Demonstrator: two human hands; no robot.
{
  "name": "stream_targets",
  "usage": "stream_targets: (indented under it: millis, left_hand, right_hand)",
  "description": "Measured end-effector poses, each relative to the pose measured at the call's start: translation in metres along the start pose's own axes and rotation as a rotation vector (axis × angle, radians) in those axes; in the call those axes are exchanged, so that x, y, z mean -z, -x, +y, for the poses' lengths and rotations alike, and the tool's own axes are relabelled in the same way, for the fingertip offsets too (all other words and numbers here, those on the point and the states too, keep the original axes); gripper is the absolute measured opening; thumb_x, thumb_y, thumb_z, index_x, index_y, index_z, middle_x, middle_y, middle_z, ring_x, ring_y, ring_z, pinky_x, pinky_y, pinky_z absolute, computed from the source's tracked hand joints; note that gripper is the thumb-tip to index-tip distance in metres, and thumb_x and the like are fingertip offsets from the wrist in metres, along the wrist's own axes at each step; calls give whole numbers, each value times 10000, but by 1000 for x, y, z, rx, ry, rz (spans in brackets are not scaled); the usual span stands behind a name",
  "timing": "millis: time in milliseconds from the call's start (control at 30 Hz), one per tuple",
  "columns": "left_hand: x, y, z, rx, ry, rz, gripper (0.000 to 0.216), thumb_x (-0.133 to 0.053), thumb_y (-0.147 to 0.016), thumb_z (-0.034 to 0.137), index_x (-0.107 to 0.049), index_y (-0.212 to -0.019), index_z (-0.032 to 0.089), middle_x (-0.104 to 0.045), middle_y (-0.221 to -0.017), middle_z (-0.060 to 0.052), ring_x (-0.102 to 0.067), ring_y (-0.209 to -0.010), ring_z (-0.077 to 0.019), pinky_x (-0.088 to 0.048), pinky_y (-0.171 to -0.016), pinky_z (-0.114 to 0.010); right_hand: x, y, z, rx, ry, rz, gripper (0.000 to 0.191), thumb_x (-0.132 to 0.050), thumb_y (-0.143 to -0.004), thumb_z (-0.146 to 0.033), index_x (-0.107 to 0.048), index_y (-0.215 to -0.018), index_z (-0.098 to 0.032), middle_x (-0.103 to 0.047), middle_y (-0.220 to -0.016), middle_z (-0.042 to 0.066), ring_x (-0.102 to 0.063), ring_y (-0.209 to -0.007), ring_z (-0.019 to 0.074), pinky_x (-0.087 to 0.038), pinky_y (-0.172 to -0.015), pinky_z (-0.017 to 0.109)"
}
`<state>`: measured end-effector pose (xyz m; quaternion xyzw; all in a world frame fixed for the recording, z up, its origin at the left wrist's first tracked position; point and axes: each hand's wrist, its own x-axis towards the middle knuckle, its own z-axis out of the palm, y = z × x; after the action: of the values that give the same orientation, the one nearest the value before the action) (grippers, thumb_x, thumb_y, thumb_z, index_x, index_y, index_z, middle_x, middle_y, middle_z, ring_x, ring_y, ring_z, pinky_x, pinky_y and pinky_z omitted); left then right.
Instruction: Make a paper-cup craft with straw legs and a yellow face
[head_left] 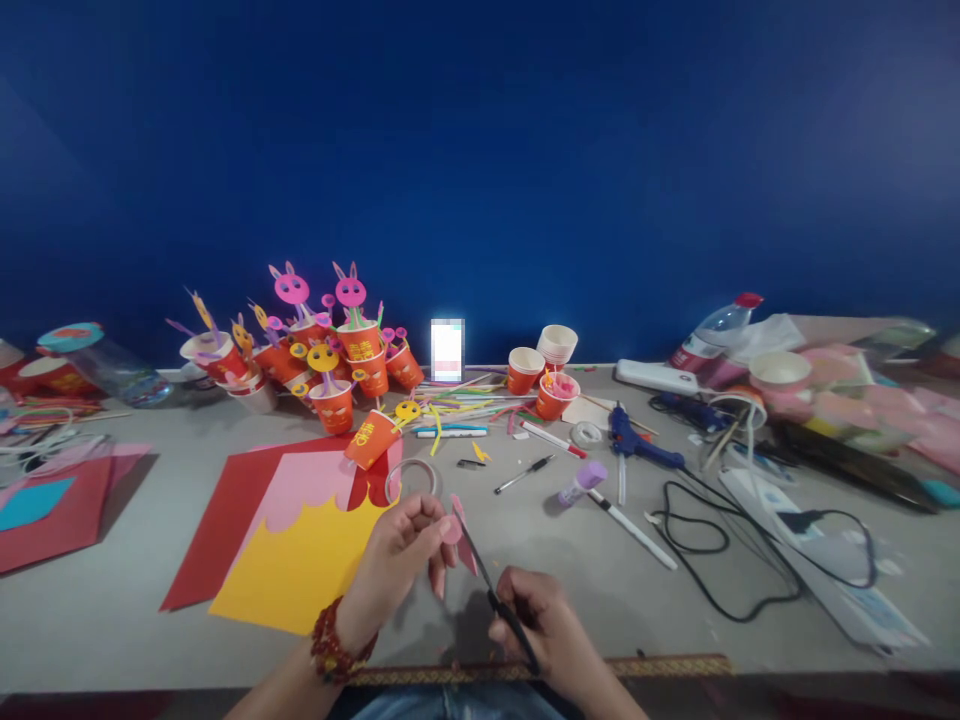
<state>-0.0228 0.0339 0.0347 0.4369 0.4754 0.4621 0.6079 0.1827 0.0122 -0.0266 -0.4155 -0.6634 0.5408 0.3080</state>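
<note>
Between the thumb and fingers of my left hand (409, 545) is a small piece of pink paper (466, 552), with a rounded part by the thumb and a longer strip beyond. My right hand (536, 620) grips a pair of black-handled scissors (491, 590) whose blades reach up to the pink paper. Whether the blades are parted is hard to make out. Left of my left hand lies a sheet of yellow paper (289, 565) with a scalloped top edge, over pink paper (300, 480) and red paper (217, 520).
Red paper cups (360, 350) with paper animal faces crowd the back left. A glue stick (581, 483), a marker (634, 530) and a pen (525, 474) lie ahead. At right are a blue glue gun (637, 440), its black cable (720, 600) and a power strip (825, 570).
</note>
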Motion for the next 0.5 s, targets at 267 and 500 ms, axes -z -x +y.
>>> stream_targets:
  millis: [267, 500]
  left_hand:
    - [-4, 3, 1, 26, -16, -31, 319, -677, -821, 450, -542, -715, 181, -639, -557, 26, -523, -337, -72, -403, -357, -169]
    - [-3, 2, 1, 36, -10, -31, 301, -678, -822, 424, -527, -726, 181, -647, -556, 25, -521, -329, -69, -395, -353, -163]
  right_hand:
    - [-1, -1, 1, 1, -43, -10, 652, -573, -716, -837, -370, -645, -221, -320, -550, -79, -262, -522, 97, -208, -478, 233]
    - [1, -1, 0, 28, -16, -8, 639, -561, -744, -822, -360, -644, -224, -304, -554, -78, -252, -523, 99, -200, -475, 237]
